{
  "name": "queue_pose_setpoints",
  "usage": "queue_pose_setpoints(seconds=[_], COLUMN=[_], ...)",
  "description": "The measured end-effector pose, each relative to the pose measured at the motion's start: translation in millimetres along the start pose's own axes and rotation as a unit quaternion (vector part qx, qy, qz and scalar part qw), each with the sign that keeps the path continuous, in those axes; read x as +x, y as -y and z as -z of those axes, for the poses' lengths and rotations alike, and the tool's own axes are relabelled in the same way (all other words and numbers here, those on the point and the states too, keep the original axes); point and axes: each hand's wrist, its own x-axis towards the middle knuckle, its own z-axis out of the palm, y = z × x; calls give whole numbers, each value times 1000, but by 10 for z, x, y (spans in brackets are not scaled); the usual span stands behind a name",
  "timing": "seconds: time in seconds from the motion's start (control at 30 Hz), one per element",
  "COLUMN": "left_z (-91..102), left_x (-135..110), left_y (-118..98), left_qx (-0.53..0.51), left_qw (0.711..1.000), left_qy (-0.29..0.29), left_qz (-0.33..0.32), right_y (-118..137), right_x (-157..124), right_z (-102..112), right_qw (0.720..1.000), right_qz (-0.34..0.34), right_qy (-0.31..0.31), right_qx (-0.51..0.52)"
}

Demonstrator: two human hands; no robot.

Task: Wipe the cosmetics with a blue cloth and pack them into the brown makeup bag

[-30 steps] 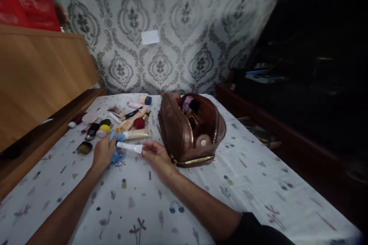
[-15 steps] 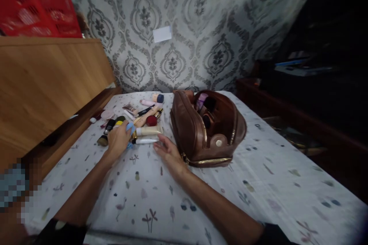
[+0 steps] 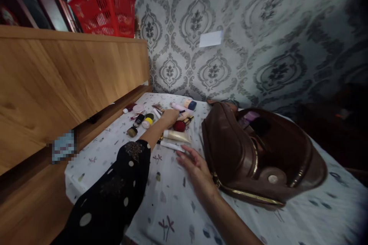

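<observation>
Brown bag (image 3: 227, 149), mouth gaping, just right of my right hand (image 3: 197, 168). Makeup heap (image 3: 179, 126) under my left hand (image 3: 171, 118); grip hidden, cannot tell. Right hand open, fingers loosely bent. Cream tube (image 3: 177, 136) between hands; slimmer white tube (image 3: 171, 145) by right fingertips, contact unclear.

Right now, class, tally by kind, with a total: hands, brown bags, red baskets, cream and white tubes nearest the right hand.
Hands: 2 (left hand, right hand)
Brown bags: 1
Red baskets: 1
Tubes nearest the right hand: 2 (cream tube, white tube)
Total: 6
</observation>
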Motion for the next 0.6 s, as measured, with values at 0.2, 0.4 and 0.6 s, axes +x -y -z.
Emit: queue_pose_setpoints(seconds=[0.2, 0.4, 0.6], left_z=[-23, -11, 230], left_x=[212, 115, -40], left_y=[100, 229, 566], left_qx=[-57, -129, -273], left_qw=[998, 991, 956], left_qy=[18, -3, -76], left_qz=[21, 45, 70], right_y=[15, 52, 18], right_x=[-41, -38, -25], right_z=[-10, -11, -15], right_qw=[1000, 1000, 1000], right_qz=[-4, 0, 21], right_qy=[5, 0, -1], right_qx=[-19, -18, -11])
